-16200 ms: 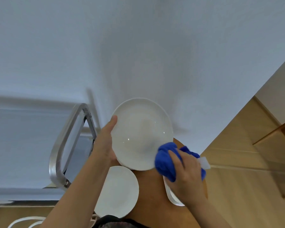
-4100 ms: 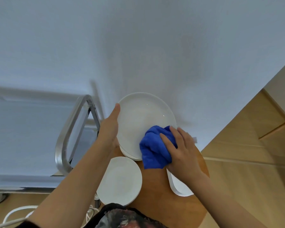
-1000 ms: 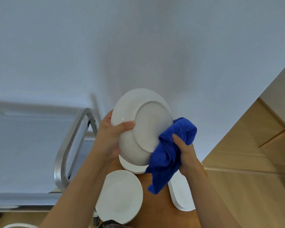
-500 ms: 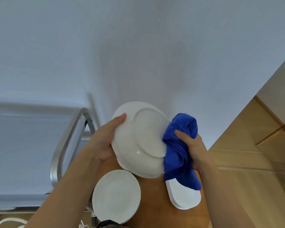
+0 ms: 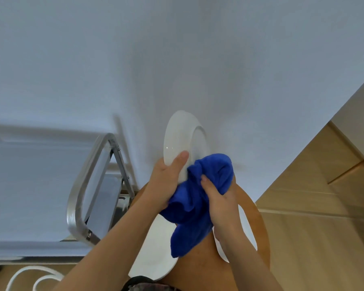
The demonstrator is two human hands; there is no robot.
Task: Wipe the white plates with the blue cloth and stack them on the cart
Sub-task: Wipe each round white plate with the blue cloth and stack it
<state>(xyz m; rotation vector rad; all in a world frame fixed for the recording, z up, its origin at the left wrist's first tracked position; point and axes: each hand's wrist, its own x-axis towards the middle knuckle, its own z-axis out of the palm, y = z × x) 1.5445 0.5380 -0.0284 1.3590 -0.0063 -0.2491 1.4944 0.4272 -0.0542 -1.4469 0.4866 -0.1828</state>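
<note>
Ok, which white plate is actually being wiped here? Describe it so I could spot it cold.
Start at the round wooden table at bottom centre. Above it, both hands meet around a bunched blue cloth. The round white plate being wiped is the only one lifted and tipped on edge, underside showing, gripped by the left hand; the others lie flat on the table.

Soft, even daylight fills the scene, bright without harsh contrast. The white wall (image 5: 177,59) takes on a cool bluish cast and carries faint, diffuse shadows, one beside the cart handle (image 5: 86,181). A small glint sits on the plate (image 5: 177,143) rim. Wide-angle distortion bends straight lines near the frame edges. Detail is slightly soft throughout, with mild smearing.
</note>
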